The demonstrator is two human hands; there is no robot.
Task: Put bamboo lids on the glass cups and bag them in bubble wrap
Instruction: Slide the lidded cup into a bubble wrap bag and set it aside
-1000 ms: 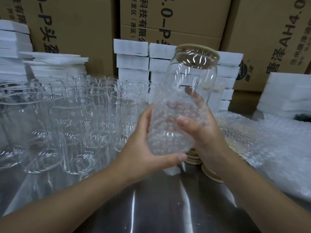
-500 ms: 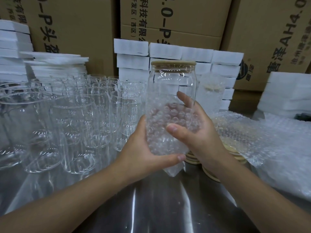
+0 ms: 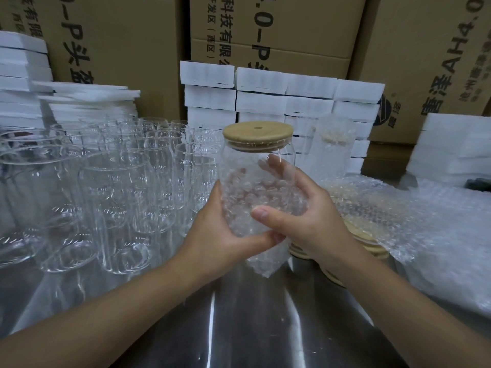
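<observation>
The left grip (image 3: 212, 235) and right grip (image 3: 305, 216) both curl round the lidded cup (image 3: 239, 160), holding it upright. That likely steadies it so the half-on bubble bag (image 3: 247, 197) can be drawn up.

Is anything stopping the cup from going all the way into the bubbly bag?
Nothing I can see. The bottom of the glass cup sits inside the bubble wrap bag, held by the left hand and right hand. Only its top and bamboo lid stick out.
</observation>
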